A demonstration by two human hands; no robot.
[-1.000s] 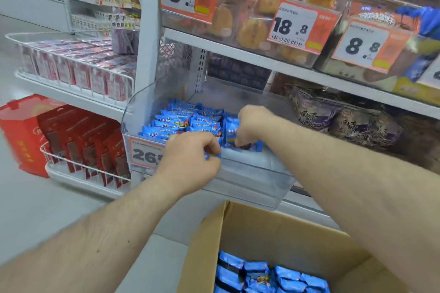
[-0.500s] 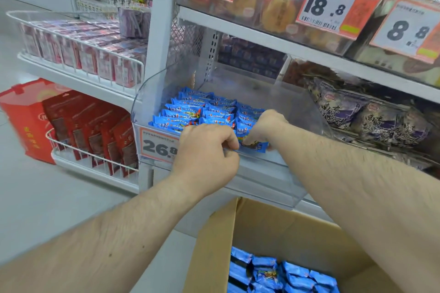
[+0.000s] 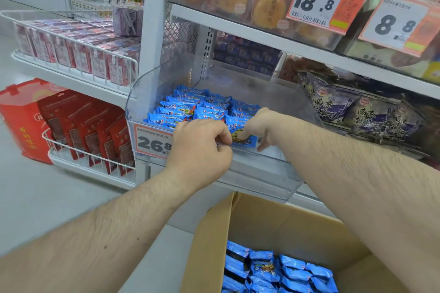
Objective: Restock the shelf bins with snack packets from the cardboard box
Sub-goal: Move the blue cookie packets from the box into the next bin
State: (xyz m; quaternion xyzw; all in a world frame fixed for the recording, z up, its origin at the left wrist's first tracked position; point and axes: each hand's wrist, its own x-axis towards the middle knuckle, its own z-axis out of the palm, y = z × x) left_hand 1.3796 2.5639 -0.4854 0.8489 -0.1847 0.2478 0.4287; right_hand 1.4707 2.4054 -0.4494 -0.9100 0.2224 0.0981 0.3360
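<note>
Both hands, left [image 3: 200, 147] and right [image 3: 258, 126], fingers pinched on one blue packet [image 3: 242, 138] at the clear bin's [image 3: 262, 173] front edge.

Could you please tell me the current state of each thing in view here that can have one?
clear bin: partly filled, its right side bare.
blue packets in the bin: lying flat in rows.
front packet: held between both hands.
left hand: fingers curled, pinching the front packet.
right hand: fingers curled on the front packet.
cardboard box: open, blue packets inside.
</note>
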